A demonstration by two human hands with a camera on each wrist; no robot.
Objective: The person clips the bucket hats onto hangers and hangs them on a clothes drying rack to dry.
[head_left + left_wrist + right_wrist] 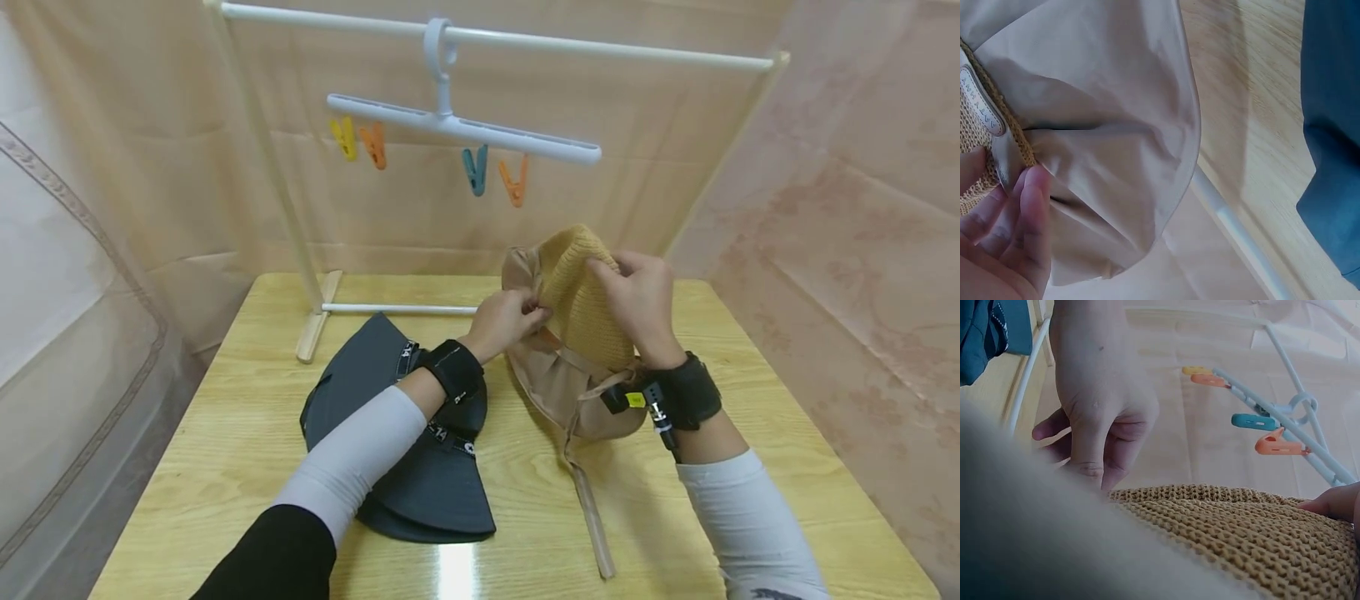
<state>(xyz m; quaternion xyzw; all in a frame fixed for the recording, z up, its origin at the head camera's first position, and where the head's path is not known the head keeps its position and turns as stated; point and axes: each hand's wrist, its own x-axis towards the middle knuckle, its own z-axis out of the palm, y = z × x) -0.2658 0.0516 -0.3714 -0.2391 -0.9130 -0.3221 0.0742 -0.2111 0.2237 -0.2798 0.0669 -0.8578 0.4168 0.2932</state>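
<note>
A tan sun hat has a knitted straw-coloured crown (573,292) and a wide fabric brim (592,417). My left hand (504,323) pinches the seam where crown meets brim; in the left wrist view its fingertips are beside a small oval label (982,103). The top of the crown is gripped by my right hand (643,300), thumb on the knit. Between both hands the hat is held tilted above the table, crown upward. From the brim a long fabric tie (588,517) hangs toward the front. My right palm hides part of the crown.
A folded dark hat (427,504) lies under my left forearm. Behind, a white rack (600,50) carries a pale blue hanger (517,137) with several clothespins, including a teal clothespin (476,171). The rack's wooden foot (318,321) stands on the table (217,467). Curtains surround it.
</note>
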